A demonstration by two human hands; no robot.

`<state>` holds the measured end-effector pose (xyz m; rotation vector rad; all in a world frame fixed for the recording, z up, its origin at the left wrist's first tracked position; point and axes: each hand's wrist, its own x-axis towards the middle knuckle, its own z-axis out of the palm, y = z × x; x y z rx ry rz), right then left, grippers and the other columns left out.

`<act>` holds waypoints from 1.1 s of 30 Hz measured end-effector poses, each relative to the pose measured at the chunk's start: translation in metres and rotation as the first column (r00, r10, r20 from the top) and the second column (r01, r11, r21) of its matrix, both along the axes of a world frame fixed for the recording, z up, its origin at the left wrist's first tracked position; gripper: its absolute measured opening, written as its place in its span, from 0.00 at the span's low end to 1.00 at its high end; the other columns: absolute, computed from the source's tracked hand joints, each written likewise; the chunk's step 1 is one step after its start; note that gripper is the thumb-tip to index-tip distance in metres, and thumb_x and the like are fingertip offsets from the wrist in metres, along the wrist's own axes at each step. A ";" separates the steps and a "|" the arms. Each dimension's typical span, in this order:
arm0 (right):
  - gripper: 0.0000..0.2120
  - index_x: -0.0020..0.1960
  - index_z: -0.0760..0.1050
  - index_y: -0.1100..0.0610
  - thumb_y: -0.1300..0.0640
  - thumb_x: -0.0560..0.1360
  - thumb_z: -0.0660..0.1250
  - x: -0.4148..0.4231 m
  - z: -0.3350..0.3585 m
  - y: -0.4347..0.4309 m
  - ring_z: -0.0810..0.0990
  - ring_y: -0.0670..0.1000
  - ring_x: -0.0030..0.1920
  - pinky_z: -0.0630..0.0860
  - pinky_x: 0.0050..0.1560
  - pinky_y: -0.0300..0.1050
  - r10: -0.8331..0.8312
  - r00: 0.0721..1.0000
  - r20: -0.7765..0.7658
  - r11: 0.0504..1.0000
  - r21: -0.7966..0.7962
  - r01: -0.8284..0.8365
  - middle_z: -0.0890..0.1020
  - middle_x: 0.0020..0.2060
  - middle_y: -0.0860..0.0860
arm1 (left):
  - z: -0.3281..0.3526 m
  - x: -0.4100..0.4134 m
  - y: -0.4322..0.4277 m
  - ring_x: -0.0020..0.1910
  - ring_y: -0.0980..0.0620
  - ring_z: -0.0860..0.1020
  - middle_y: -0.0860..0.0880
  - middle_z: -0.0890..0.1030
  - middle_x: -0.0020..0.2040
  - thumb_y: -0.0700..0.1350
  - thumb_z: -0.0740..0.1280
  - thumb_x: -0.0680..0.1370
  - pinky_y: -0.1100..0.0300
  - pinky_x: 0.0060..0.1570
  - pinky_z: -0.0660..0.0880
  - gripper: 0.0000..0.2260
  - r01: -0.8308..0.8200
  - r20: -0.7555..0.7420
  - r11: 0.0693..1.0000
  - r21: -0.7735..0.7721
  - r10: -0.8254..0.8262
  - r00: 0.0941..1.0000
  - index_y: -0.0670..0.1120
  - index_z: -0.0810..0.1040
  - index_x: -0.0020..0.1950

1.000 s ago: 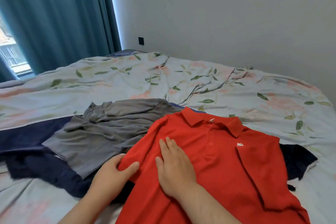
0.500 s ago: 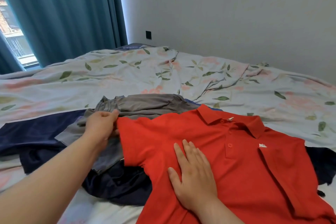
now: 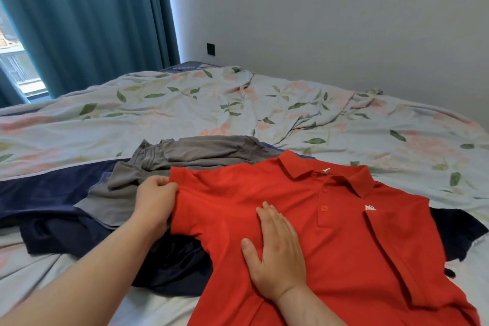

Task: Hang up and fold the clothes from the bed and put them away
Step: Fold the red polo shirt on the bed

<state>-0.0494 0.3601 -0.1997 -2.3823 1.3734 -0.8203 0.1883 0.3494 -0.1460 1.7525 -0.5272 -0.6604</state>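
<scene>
Red polo shirt (image 3: 330,233) lies face up on the bed (image 3: 238,103), collar toward 12 o'clock, hem running out of view at approx. 5 o'clock.

Our R hand (image 3: 277,251) lies flat on the shirt's chest, palm down, fingers straight & together, thumb out toward 9 o'clock. It's relaxed, gripping nothing, just pressing the cloth. Our L hand (image 3: 156,200), at approx. 10 o'clock from the R, has its fingers curled round the edge of the shirt's sleeve, so it's grasping red fabric there.

At 2 o'clock from the R hand we see the button placket, a small white logo & the collar w/ a white label. At 3 o'clock a flap of the shirt is folded over onto its front.

Outward from the L hand: a crumpled grey garment (image 3: 185,156) at 12 to 1 o'clock, partly under the red shirt. Navy clothing (image 3: 66,219) lies beneath both, showing at 8 o'clock and again past the shirt's 3 o'clock edge.

The bed's cover is pale, w/ green leaves & pink flowers. Beyond it: teal curtain (image 3: 92,21) at 11 o'clock of the view, window (image 3: 16,69) at 9 o'clock, white wall (image 3: 344,21) from 12 to 3, w/ a black socket (image 3: 211,49) just beside the curtain.
</scene>
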 end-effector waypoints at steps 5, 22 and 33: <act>0.18 0.62 0.78 0.64 0.59 0.74 0.64 -0.013 0.021 0.005 0.75 0.58 0.66 0.65 0.70 0.47 -0.108 0.919 0.380 0.992 0.107 0.072 0.78 0.63 0.57 | 0.047 -0.079 -0.015 0.33 0.56 0.77 0.53 0.79 0.33 0.42 0.68 0.73 0.59 0.31 0.67 0.03 0.156 0.499 0.986 0.050 -0.160 0.852 0.49 0.79 0.41; 0.28 0.81 0.48 0.45 0.40 0.83 0.43 -0.233 0.005 -0.104 0.48 0.50 0.81 0.42 0.79 0.49 -0.100 0.837 -0.538 0.971 0.129 0.199 0.52 0.81 0.51 | -0.041 -0.116 -0.057 0.80 0.51 0.43 0.48 0.45 0.82 0.69 0.28 0.66 0.52 0.78 0.42 0.47 0.258 0.584 0.584 0.770 -0.807 0.084 0.48 0.44 0.82; 0.38 0.50 0.71 0.48 0.18 0.56 0.60 -0.236 0.043 -0.182 0.72 0.53 0.51 0.66 0.53 0.49 -0.145 0.809 -0.570 0.970 0.080 0.230 0.69 0.44 0.47 | 0.006 -0.090 -0.135 0.60 0.49 0.74 0.52 0.71 0.58 0.70 0.73 0.64 0.53 0.61 0.72 0.42 0.318 0.589 0.601 0.734 -0.795 0.145 0.52 0.68 0.72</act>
